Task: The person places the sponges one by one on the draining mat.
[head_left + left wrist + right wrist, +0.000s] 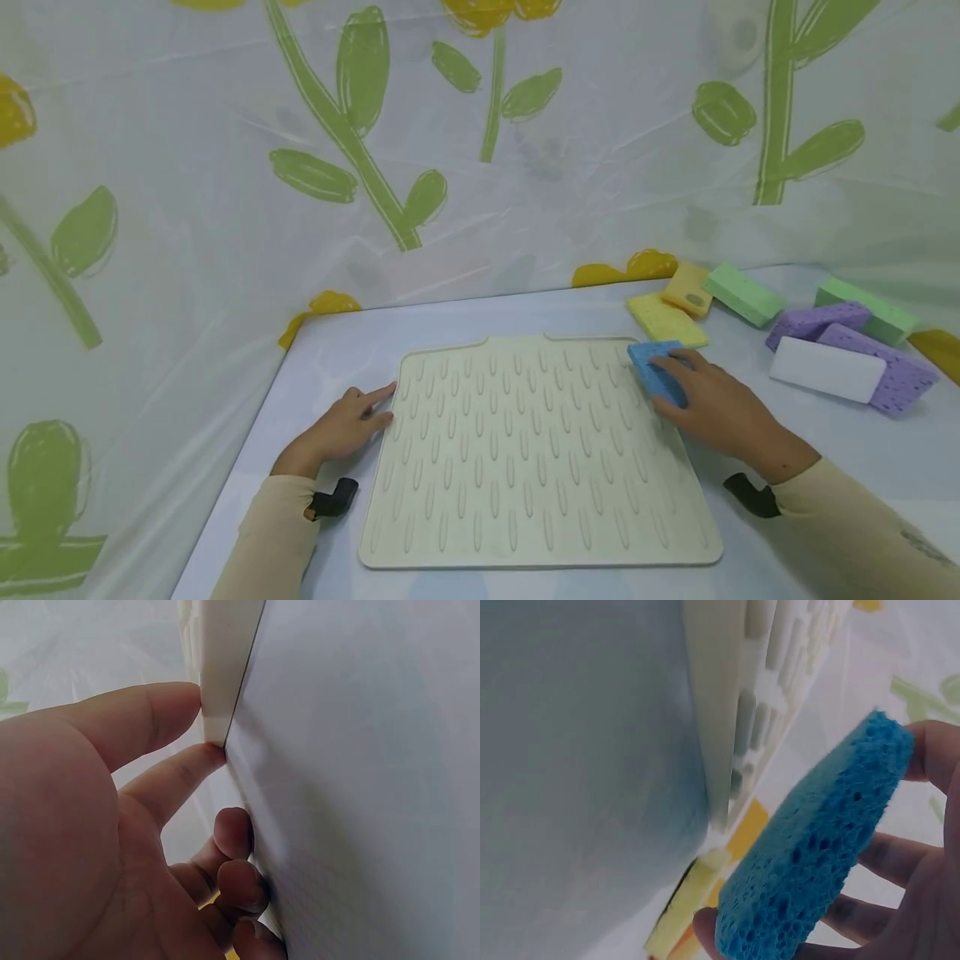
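Observation:
A cream ridged mat [517, 557] lies flat on the table, with rows of raised oval bumps. My left hand [341, 431] touches the mat's left edge with thumb and index finger; in the left wrist view the other fingers [234, 831] are bent beside the table surface. Over the mat's upper right corner, my right hand [720, 408] grips a blue sponge [660, 375] between thumb and fingers. The right wrist view shows the porous side of that sponge [810, 847], tilted and held apart from the mat's edge [712, 697].
Beyond the right hand lie a yellow sponge [666, 320], an orange-yellow one [687, 289], a green one [742, 295], another green block [866, 308], two purple sponges [817, 321] and a white block [827, 369]. A flower-patterned cloth [525, 208] hangs behind the table.

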Motion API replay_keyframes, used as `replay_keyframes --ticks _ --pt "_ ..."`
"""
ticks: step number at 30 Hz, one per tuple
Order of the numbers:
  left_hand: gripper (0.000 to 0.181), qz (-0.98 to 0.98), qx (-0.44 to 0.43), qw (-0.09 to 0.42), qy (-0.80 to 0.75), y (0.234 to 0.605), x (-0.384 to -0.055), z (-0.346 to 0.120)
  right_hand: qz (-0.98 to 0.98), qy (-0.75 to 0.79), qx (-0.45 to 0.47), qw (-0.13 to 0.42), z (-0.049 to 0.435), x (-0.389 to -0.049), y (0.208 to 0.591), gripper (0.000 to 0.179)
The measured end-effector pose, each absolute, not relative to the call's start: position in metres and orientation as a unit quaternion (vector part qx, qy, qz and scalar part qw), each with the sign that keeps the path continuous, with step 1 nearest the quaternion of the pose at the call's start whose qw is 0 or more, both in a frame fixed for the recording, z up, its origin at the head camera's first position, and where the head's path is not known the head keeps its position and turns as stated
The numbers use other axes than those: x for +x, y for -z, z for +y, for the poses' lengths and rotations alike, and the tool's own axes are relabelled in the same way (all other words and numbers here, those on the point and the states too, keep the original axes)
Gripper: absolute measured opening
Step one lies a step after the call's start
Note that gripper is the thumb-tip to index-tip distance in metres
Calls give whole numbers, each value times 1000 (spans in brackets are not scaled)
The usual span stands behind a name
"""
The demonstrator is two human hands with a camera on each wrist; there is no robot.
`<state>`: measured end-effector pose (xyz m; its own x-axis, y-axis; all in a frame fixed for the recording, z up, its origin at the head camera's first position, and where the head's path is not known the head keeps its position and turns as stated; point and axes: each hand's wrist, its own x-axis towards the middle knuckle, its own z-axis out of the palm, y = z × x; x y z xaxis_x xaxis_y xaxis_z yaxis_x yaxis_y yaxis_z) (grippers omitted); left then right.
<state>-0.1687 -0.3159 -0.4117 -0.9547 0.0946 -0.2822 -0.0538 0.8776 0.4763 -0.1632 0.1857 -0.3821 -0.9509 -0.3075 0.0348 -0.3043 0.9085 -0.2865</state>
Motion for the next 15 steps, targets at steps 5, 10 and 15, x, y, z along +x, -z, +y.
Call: replay_keyframes --ticks 5,10,15 --pt "57 957 8 151 -249 412 -168 -314 977 145 -158 -3 177 -164 382 61" --pt "57 958 5 148 -246 411 -168 -314 976 131 -171 -22 168 -169 380 58" --pt "57 959 2 145 -245 411 -167 -312 978 126 -167 -19 157 -174 381 57"
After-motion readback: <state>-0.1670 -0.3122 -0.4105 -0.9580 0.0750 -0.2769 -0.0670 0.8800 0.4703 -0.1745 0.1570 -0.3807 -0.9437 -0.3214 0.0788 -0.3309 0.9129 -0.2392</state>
